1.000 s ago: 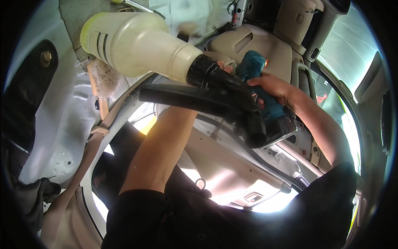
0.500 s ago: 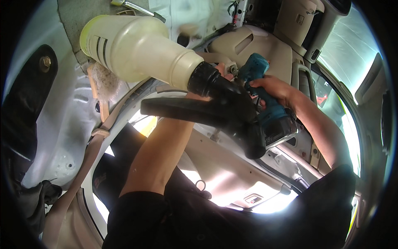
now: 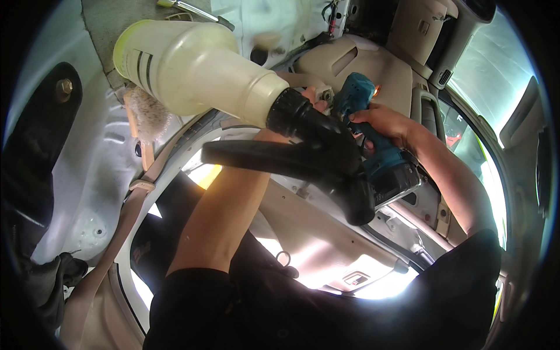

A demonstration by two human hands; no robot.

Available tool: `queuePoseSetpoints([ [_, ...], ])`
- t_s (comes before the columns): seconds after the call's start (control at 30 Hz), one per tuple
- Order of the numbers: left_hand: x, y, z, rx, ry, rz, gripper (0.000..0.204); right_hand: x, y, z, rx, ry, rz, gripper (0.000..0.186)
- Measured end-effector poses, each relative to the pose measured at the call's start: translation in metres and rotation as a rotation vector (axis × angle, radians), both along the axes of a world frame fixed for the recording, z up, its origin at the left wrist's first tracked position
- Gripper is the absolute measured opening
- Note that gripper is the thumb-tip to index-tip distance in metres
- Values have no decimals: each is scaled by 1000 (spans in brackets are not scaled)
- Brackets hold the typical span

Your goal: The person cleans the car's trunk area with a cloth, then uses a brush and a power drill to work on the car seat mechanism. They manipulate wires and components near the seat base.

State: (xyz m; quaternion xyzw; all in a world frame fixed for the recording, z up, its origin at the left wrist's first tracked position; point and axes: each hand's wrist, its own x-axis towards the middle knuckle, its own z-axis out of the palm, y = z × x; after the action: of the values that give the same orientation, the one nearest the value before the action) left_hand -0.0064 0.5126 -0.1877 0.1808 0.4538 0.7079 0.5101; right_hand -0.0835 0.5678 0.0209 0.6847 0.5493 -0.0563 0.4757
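Note:
My right hand (image 3: 385,123) is wrapped round the grip of a teal cordless impact driver (image 3: 356,93), its black battery hanging low. Close to the driver's head, my left hand (image 3: 315,98) pinches a small pale metal fitting (image 3: 325,95) with a round hole. Most of that hand is hidden behind a large yellowish spray bottle (image 3: 192,70), which lies across the near view with its black trigger head (image 3: 326,151) in front of my left wrist. Neither hand appears to touch the bottle.
Left, a wooden-handled brush (image 3: 146,116) rests against the bare metal car body. A tan seat belt (image 3: 119,233) runs down below it. Beyond my hands is a beige seat (image 3: 379,64); a beige door panel (image 3: 326,239) lies beneath my arms. A tool (image 3: 192,11) sits far left.
An orange glow now shows beside the driver's head. The driver has shifted very slightly left; both hands keep their grips.

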Motion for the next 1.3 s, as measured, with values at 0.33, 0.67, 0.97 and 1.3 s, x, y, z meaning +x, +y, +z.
queuePoseSetpoints([
  [0.33, 4, 9, -4, -43, 46, -43, 46, 4, 3, 8, -15, 96, -130, 31],
  [0.67, -6, -2, 2, -58, 31, -96, 44, 22, -7, -17, 144, 224, -155, 30],
  [0.97, 1, 5, 5, -167, 4, -46, 45, 29, -1, -13, 108, 269, -196, 27],
  [1.3, -4, 2, 9, -214, -31, -38, 43, 13, -14, -16, 124, 137, -112, 24],
])
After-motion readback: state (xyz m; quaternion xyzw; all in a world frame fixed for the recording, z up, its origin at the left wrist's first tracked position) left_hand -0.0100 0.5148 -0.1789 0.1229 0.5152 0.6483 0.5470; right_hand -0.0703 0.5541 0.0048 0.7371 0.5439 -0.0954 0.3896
